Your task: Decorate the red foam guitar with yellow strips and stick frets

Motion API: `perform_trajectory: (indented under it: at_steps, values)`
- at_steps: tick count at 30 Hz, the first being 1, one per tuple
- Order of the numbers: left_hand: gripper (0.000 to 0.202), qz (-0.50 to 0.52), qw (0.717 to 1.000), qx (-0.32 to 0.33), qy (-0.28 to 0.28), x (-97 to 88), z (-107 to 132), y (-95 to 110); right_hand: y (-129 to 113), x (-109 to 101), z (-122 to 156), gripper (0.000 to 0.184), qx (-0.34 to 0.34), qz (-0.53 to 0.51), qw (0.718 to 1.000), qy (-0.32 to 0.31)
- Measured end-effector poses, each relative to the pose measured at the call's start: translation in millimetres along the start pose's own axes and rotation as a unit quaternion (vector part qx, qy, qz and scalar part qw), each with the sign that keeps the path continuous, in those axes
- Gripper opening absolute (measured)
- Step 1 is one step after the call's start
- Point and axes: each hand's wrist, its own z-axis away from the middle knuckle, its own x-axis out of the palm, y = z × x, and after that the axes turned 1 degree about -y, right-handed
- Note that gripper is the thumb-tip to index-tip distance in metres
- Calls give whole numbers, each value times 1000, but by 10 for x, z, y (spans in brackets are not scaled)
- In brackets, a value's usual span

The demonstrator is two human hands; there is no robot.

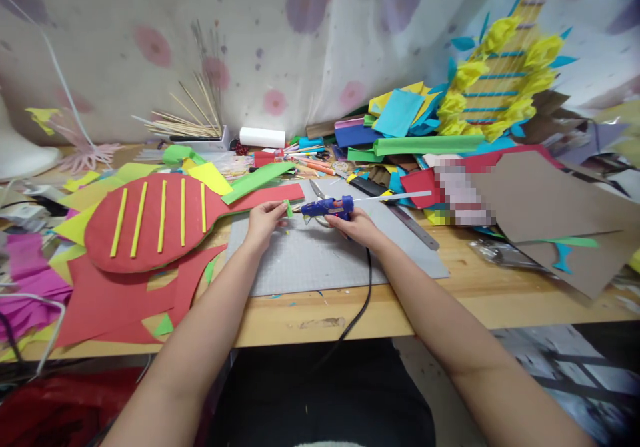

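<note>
In my right hand (pixel 361 228) is a blue hot glue gun (pixel 325 207), its nozzle aimed left and a long glue stick (pixel 395 197) sticking out of its back. My left hand (pixel 267 221) pinches a small green paper piece (pixel 289 208) right at the nozzle tip; whether they touch I cannot tell. Both hands are over a grey cutting mat (pixel 310 267). Left of them lies a red paddle-shaped cutout (pixel 150 223) with several yellow strips across it, its handle reaching behind my left hand.
Red paper scraps (pixel 115 300) lie at the front left. Scissors (pixel 316 189), a utility knife (pixel 367 185) and a metal ruler (pixel 413 227) are around the mat. A black cord (pixel 369 287) hangs over the table edge. Brown cardboard (pixel 530 200) is piled right, below a yellow-flowered paper guitar (pixel 493 93).
</note>
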Motion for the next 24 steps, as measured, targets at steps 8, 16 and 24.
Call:
perform_trajectory:
  at_steps: [8, 16, 24]
  values:
    - [33, -1, 1000, -1, 5, 6, 5, 14, 11, -3, 2, 48, -21, 62, 998, -5]
    - [32, -12, 1000, -10, 17, 24, 16, 32, 14, 8, 2, 43, -35, 73, 997, 9]
    - [42, 4, 1000, -2, 8, 40, 40, 53, 22, -1, -1, 40, -44, 65, 997, 20]
